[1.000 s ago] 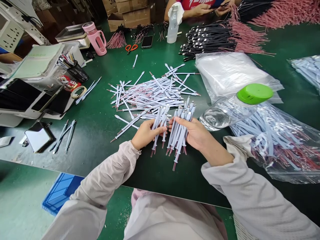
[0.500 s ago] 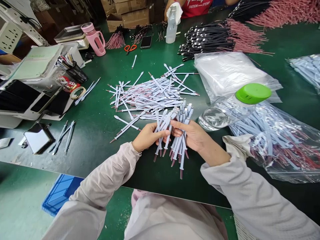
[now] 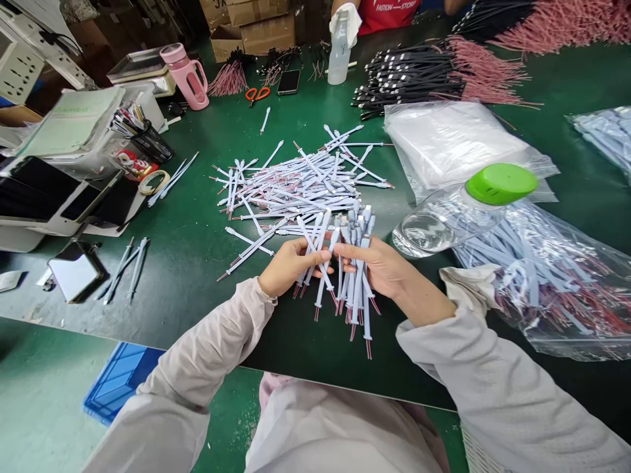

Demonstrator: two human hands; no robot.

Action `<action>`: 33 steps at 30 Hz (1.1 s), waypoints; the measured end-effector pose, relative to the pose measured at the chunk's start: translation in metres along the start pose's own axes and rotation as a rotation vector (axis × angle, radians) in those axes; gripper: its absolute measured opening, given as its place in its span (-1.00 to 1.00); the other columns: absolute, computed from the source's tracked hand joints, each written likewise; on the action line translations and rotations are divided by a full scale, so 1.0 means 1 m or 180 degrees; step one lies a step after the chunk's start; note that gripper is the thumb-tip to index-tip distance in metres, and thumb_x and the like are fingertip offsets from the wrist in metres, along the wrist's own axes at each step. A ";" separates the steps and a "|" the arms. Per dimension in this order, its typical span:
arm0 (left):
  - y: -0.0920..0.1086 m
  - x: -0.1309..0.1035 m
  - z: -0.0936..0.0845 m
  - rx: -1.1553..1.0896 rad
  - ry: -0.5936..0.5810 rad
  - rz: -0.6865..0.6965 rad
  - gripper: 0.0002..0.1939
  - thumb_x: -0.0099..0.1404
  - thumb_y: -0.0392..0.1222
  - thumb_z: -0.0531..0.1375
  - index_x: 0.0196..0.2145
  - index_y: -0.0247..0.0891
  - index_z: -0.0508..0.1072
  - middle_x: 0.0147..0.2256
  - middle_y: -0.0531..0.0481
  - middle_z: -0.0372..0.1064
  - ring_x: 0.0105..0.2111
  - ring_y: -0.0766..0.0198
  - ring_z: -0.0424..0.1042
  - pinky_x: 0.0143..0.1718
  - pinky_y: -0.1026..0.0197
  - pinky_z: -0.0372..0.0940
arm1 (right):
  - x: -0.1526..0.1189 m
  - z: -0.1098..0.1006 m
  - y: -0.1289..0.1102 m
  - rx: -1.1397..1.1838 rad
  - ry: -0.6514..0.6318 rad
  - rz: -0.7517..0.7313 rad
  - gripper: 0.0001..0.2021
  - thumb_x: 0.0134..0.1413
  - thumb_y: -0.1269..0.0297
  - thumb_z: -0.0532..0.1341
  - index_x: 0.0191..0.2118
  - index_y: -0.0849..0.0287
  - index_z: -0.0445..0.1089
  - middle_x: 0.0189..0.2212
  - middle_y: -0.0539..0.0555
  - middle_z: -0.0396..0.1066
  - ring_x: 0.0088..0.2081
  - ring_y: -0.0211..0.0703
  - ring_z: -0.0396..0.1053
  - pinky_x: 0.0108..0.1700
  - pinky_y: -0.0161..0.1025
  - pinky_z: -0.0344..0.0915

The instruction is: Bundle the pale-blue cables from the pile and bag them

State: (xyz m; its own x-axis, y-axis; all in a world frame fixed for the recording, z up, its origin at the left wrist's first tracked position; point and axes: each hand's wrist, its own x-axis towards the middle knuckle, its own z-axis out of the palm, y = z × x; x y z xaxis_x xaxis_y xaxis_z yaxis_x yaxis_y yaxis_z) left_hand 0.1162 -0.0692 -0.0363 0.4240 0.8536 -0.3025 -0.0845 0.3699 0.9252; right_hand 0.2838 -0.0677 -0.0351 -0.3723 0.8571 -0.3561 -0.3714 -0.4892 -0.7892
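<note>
Several short white cables with red wire ends [image 3: 315,253] are pinched in my left hand [image 3: 288,268], its thumb lying across them. My right hand [image 3: 387,266] is closed around a thicker bunch of the same cables [image 3: 355,289], connectors pointing up and away, bare wire ends hanging toward me. The two thumbs almost meet between the bunches. Just beyond my hands, a loose pile of white cables [image 3: 300,180] lies criss-crossed on the green table [image 3: 197,276]. My fingers behind the bunches are partly hidden.
At right stand a clear bottle with a green lid [image 3: 501,184], a bag of cables [image 3: 557,282] and clear plastic bags [image 3: 448,141]. Black cables with pink wires [image 3: 414,75] lie behind. Left are a pen holder [image 3: 152,143] and a pink bottle [image 3: 186,77]. A person in red [image 3: 387,14] sits opposite.
The cables in my left hand have shifted and now cross at a different slant. The bunch in my right hand has fanned slightly to the right. The pile is unchanged.
</note>
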 end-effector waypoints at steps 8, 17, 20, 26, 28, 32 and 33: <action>0.005 0.000 -0.010 0.2005 0.0125 0.0490 -0.67 0.23 0.01 0.09 -0.41 -0.35 0.42 -0.38 -0.03 0.35 -0.34 0.23 0.33 -0.25 0.22 0.24 | 0.003 0.001 0.000 -0.0057 0.0469 -0.0289 -0.70 -0.38 0.36 0.43 -0.52 0.27 0.28 -0.61 -0.10 0.18 -0.62 -0.45 0.06 -0.63 -0.42 -0.01; 0.008 -0.002 -0.015 0.2064 0.0034 0.0537 -0.75 0.16 -0.06 0.18 -0.34 -0.33 0.45 -0.38 0.00 0.38 -0.36 0.25 0.33 -0.36 0.30 0.22 | 0.004 0.001 0.000 -0.0174 0.0512 -0.0339 -0.71 -0.34 0.35 0.41 -0.49 0.25 0.28 -0.59 -0.09 0.19 -0.60 -0.42 0.09 -0.61 -0.40 0.05; 0.006 -0.002 -0.014 0.1880 -0.0006 0.0486 -0.74 0.15 -0.07 0.19 -0.32 -0.33 0.46 -0.39 -0.01 0.38 -0.40 0.28 0.32 -0.45 0.34 0.21 | 0.004 0.000 0.000 -0.0170 0.0563 -0.0303 -0.71 -0.35 0.36 0.42 -0.48 0.25 0.29 -0.58 -0.09 0.19 -0.59 -0.40 0.11 -0.58 -0.38 0.09; 0.002 -0.001 -0.013 0.1467 -0.0110 0.0304 -0.66 0.13 -0.06 0.21 -0.21 -0.36 0.46 -0.34 -0.06 0.40 -0.49 0.32 0.31 -0.52 0.33 0.26 | 0.002 0.003 0.001 -0.0125 0.0556 -0.0286 -0.71 -0.34 0.32 0.42 -0.48 0.26 0.30 -0.56 -0.07 0.24 -0.59 -0.40 0.13 -0.56 -0.37 0.11; 0.002 0.000 -0.012 0.1374 -0.0155 0.0321 -0.66 0.13 -0.07 0.21 -0.21 -0.38 0.47 -0.33 -0.07 0.41 -0.48 0.33 0.32 -0.50 0.33 0.28 | 0.001 0.003 0.001 -0.0120 0.0549 -0.0254 -0.71 -0.34 0.32 0.42 -0.49 0.26 0.30 -0.57 -0.07 0.24 -0.60 -0.40 0.12 -0.57 -0.37 0.10; 0.003 0.000 -0.012 0.1298 -0.0236 0.0304 -0.66 0.15 -0.06 0.20 -0.21 -0.38 0.49 -0.32 -0.09 0.42 -0.44 0.32 0.33 -0.47 0.33 0.30 | 0.001 0.001 0.001 -0.0139 0.0413 -0.0121 -0.73 -0.33 0.33 0.42 -0.51 0.26 0.30 -0.62 -0.09 0.20 -0.62 -0.41 0.10 -0.59 -0.38 0.09; 0.003 0.000 -0.012 0.1282 -0.0252 0.0275 -0.65 0.15 -0.05 0.20 -0.21 -0.38 0.50 -0.33 -0.08 0.43 -0.44 0.33 0.34 -0.46 0.33 0.31 | 0.001 0.000 0.001 -0.0109 0.0340 -0.0060 -0.73 -0.32 0.33 0.41 -0.50 0.26 0.31 -0.63 -0.10 0.19 -0.63 -0.42 0.08 -0.59 -0.38 0.10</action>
State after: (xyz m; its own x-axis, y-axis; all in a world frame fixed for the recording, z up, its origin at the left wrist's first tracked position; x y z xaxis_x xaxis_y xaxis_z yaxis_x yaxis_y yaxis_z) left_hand 0.1049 -0.0640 -0.0360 0.5002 0.8386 -0.2159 0.2299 0.1118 0.9668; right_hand 0.2829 -0.0676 -0.0361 -0.2721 0.8794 -0.3907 -0.3476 -0.4684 -0.8122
